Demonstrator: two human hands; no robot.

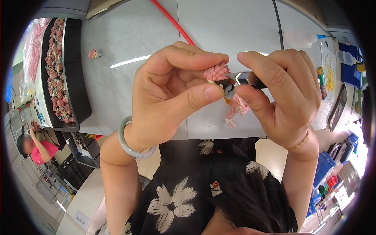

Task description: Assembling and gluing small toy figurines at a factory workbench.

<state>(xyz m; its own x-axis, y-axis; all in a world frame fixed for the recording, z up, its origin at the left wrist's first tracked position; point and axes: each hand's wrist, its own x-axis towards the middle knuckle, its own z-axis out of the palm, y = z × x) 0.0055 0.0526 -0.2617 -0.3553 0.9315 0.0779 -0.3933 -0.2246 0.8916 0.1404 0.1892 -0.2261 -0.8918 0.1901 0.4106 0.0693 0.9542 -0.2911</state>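
Between the thumb and fingers of my left hand (162, 92) is a small figurine (216, 73) with bumpy pink hair and a dark and grey lower part. My right hand (288, 92) grips a craft knife (247, 78) with a dark handle and a metal front end. The knife's tip reaches the figurine's side, just below the pink hair; whether it cuts in, I cannot tell. Beneath the hands, a crumpled-looking pink piece (237, 107) lies over the table, partly hidden by my right thumb. Some orange shows beside it.
A black tray (74, 74) full of similar figurines stands at the left, with one loose figurine (94, 53) near it on the grey table (105, 90). A red tube (172, 21) crosses the far side. Clear bottles (299, 38) stand far right. Another person (41, 150) is at far left.
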